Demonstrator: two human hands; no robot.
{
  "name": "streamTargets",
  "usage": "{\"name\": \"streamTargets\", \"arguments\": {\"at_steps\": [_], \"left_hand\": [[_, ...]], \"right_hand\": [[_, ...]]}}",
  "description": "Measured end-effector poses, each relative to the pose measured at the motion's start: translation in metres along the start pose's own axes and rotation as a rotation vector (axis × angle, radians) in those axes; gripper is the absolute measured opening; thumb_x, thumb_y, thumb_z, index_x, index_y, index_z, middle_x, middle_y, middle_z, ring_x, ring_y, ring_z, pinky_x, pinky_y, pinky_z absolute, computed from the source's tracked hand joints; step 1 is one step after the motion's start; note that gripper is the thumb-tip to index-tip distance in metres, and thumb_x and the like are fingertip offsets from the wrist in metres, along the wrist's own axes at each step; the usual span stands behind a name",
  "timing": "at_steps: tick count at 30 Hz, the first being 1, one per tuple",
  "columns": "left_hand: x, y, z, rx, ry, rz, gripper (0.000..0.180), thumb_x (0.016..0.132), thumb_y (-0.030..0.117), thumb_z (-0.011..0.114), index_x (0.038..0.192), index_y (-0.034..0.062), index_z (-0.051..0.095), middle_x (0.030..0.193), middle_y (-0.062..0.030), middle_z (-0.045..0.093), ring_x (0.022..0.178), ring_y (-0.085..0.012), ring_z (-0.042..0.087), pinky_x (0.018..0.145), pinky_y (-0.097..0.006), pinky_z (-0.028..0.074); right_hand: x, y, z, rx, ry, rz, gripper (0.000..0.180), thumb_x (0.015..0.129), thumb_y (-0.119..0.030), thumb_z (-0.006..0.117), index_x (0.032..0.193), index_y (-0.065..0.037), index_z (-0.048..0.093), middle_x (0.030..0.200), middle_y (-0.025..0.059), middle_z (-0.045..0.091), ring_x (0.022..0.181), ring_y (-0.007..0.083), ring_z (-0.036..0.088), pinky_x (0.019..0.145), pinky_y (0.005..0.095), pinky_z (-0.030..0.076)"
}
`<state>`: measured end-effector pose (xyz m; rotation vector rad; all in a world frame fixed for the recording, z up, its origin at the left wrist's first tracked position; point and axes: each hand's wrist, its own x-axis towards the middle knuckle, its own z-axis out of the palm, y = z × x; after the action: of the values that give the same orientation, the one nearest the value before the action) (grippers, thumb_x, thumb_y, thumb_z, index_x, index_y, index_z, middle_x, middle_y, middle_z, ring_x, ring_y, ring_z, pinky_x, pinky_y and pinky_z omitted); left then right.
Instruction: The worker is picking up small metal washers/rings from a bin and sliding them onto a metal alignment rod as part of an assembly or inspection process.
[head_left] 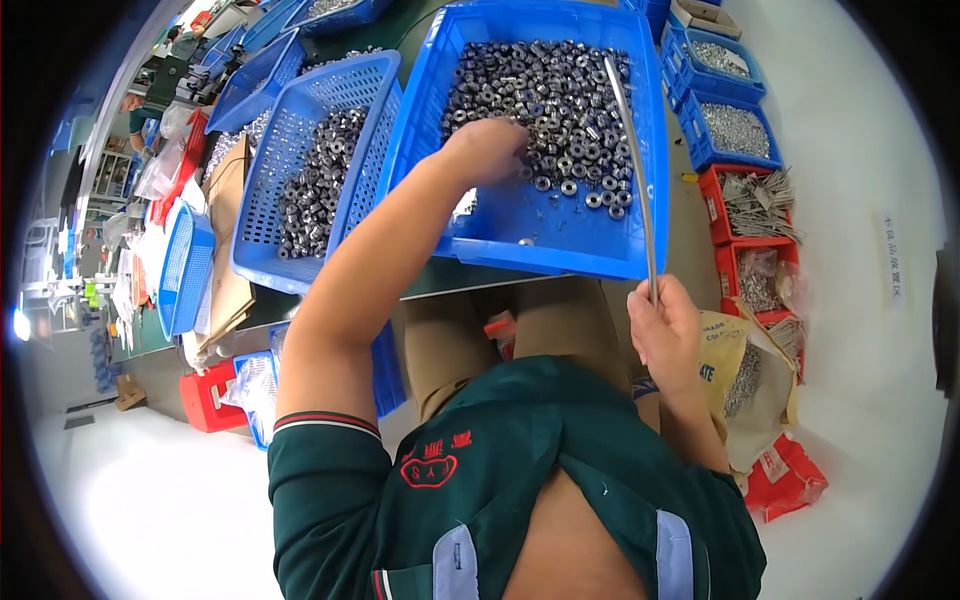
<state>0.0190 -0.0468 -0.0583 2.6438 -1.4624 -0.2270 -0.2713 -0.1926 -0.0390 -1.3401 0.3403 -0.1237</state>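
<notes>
A large blue plastic bin (550, 262) in front of me holds many small, shiny metal rings (540, 95) with centre holes, heaped mostly toward its far side. My left hand (487, 150) reaches in at the near left edge of the heap; its fingers point down and are smeared by motion, so I cannot tell what they grip. At the bin's near right corner, my right hand (665, 325) is closed around the lower end of a long thin metal rod (634, 150). That rod slants up over the bin's right side, its far end over the rings. No rings can be made out on it.
Left of the bin stands a blue perforated basket (262, 205) of similar rings (325, 180). Blue boxes (735, 160) and red boxes (728, 244) of metal parts line the right. A yellow-and-white sack (722, 345) stands near my right arm. Another person (140, 122) is at far left.
</notes>
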Motion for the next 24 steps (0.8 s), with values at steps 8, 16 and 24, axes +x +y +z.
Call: {"name": "streamTargets", "arguments": {"at_steps": [8, 16, 24], "left_hand": [[0.005, -0.014, -0.008, 0.028, 0.203, -0.029, 0.019, 0.076, 0.015, 0.061, 0.093, 0.0074, 0.063, 0.087, -0.0173, 0.064, 0.087, -0.0363, 0.060, 0.075, -0.045, 0.048], [-0.009, -0.012, -0.030, 0.315, 0.308, -0.040, 0.009, 0.074, 0.015, 0.060, 0.079, 0.0078, 0.063, 0.080, -0.0143, 0.063, 0.080, -0.0313, 0.062, 0.069, -0.041, 0.050], [-0.001, -0.020, -0.021, 0.169, 0.558, 0.023, 0.009, 0.074, 0.013, 0.058, 0.081, 0.0082, 0.063, 0.084, -0.0146, 0.063, 0.085, -0.0305, 0.061, 0.073, -0.040, 0.050]], "right_hand": [[0.005, -0.003, -0.001, 0.079, -0.014, 0.063, 0.013, 0.090, -0.016, 0.056, 0.084, -0.007, 0.048, 0.057, -0.0066, 0.040, 0.043, -0.0002, 0.034, 0.038, 0.0161, 0.025], [0.008, -0.007, 0.000, -0.092, -0.012, 0.022, 0.013, 0.089, -0.016, 0.057, 0.083, -0.008, 0.049, 0.055, -0.0078, 0.038, 0.042, 0.0002, 0.032, 0.038, 0.0166, 0.022], [0.010, -0.022, 0.008, -0.284, 0.028, 0.076, 0.019, 0.091, -0.021, 0.055, 0.079, -0.010, 0.046, 0.053, -0.0075, 0.034, 0.040, 0.0007, 0.029, 0.036, 0.0169, 0.022]]}}
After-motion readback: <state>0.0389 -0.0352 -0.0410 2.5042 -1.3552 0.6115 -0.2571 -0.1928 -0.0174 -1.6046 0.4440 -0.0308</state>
